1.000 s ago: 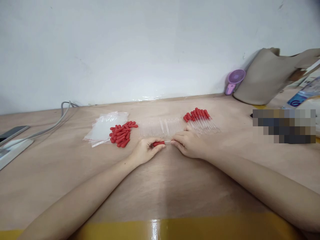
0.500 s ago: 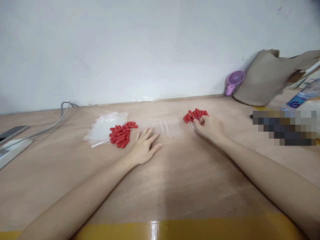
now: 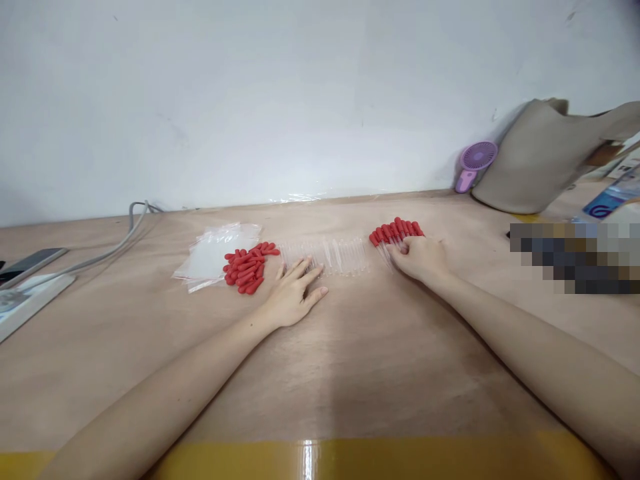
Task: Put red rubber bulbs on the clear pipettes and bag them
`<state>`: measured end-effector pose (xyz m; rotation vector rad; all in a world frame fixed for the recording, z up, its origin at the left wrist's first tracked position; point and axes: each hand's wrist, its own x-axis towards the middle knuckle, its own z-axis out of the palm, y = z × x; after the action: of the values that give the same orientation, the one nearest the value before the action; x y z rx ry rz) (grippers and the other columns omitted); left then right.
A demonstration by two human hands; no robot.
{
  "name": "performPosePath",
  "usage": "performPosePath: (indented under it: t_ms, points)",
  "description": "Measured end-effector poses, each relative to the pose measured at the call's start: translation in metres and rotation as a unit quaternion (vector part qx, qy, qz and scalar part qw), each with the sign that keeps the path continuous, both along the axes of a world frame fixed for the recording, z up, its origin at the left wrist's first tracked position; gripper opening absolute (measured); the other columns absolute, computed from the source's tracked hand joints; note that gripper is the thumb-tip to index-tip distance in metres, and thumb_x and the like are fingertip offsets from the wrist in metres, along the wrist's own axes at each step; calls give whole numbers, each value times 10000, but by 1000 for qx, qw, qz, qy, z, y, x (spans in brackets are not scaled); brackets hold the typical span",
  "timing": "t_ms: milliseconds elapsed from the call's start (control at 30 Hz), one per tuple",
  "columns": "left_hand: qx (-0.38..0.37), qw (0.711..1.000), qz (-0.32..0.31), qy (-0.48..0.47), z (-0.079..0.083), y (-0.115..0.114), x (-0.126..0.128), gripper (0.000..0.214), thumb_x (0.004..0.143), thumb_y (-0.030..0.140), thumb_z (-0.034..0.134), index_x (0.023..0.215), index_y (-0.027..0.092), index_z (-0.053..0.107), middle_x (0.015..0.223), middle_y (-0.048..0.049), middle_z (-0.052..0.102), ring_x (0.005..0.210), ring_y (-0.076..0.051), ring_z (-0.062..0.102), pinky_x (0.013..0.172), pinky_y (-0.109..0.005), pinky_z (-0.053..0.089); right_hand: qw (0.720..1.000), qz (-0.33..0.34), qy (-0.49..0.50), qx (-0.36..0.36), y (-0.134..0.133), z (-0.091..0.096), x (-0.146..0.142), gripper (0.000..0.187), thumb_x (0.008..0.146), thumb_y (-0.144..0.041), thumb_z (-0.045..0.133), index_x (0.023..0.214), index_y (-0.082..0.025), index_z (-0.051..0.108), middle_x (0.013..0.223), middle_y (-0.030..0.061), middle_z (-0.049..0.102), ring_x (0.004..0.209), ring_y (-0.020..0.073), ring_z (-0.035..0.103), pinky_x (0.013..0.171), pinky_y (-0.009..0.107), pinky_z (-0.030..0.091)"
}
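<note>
My left hand (image 3: 295, 297) lies flat with spread fingers, its fingertips resting on the left end of a row of clear thin tubes (image 3: 345, 257). Just left of it is a heap of loose red rubber bulbs (image 3: 245, 268). My right hand (image 3: 423, 259) is curled, thumb and fingers closed at the clear stems of a group of droppers with red bulbs (image 3: 397, 230). These droppers lie side by side, bulbs pointing away from me. My fingers hide some stems and the group's right end.
Clear plastic bags (image 3: 213, 257) lie stacked behind the red bulbs. At left are a phone (image 3: 37, 262), a power strip (image 3: 40, 300) and a grey cable (image 3: 107, 250). A purple hand fan (image 3: 477, 160) and a beige bag (image 3: 530, 160) stand at back right, near a blurred-out patch.
The red bulbs by my right hand now sit in a more even line. My left hand stays in place on the tubes. The whole view has shifted slightly.
</note>
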<state>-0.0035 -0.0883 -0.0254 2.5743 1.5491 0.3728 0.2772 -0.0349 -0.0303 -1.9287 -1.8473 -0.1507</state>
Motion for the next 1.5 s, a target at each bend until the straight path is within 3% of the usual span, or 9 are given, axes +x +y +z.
performPosePath:
  t_ms: [133,233,533,700,867,1100,1267,1400,1500]
  points:
    - [-1,1000,-4,-2,-1,0,0,571,873,526,316,1356,223,347,1440,-137,274,1340,-276,204,1056,-545,134,997,55,-1,53,-10,2,-17,327,783,-431,449,572,-193,522,572,21,595,620,199,543,757,404,256]
    - [-2,1000,-10,5,-1,1,0,567,879,521,305,1360,222,339,1444,-132,267,1344,-266,198,1060,-539,134,994,92,6,52,-13,1,-33,279,775,-422,463,647,-198,569,628,26,623,680,211,563,756,389,252]
    - [42,999,6,-3,-1,-2,4,519,872,488,359,1296,197,430,1391,-127,364,1306,-270,281,1060,-503,175,998,52,18,-35,-8,1,-42,259,761,-399,459,663,-198,590,623,31,625,660,205,555,764,384,253]
    - [163,983,85,14,8,3,0,388,840,425,440,1105,171,566,1110,-123,565,1062,-281,481,890,-440,351,996,46,-54,-60,-9,4,-41,253,776,-332,435,677,-169,601,642,73,629,655,224,561,731,389,256]
    - [222,956,186,57,28,19,-22,258,825,336,447,928,191,634,969,-113,575,977,-294,479,813,-426,341,991,48,-118,-44,-12,5,-43,274,800,-302,426,716,-114,607,669,131,616,641,250,554,702,397,246]
    - [127,959,227,107,51,40,-53,229,804,309,474,912,239,664,982,-99,582,995,-292,482,832,-426,343,990,66,-105,62,-18,-1,-47,245,849,-254,357,791,-117,552,725,136,617,713,257,532,689,376,239]
    - [49,963,213,154,61,60,-49,196,772,309,519,889,256,667,989,-88,585,1003,-290,501,815,-408,370,981,158,-16,112,-21,-12,-49,187,870,-207,353,891,-135,523,804,91,635,757,214,542,746,355,244]
    - [13,965,188,183,61,76,-45,190,705,287,580,872,250,663,942,-73,606,948,-270,536,786,-360,394,963,224,10,150,-23,-18,-48,253,876,-167,353,1066,-157,520,849,70,650,799,198,547,771,344,248]
    - [6,966,181,186,56,84,-45,176,665,246,597,828,240,662,937,-66,618,916,-262,556,752,-332,408,952,251,6,175,-24,-18,-47,257,865,-146,360,1030,-177,554,816,52,649,793,194,547,767,348,253]
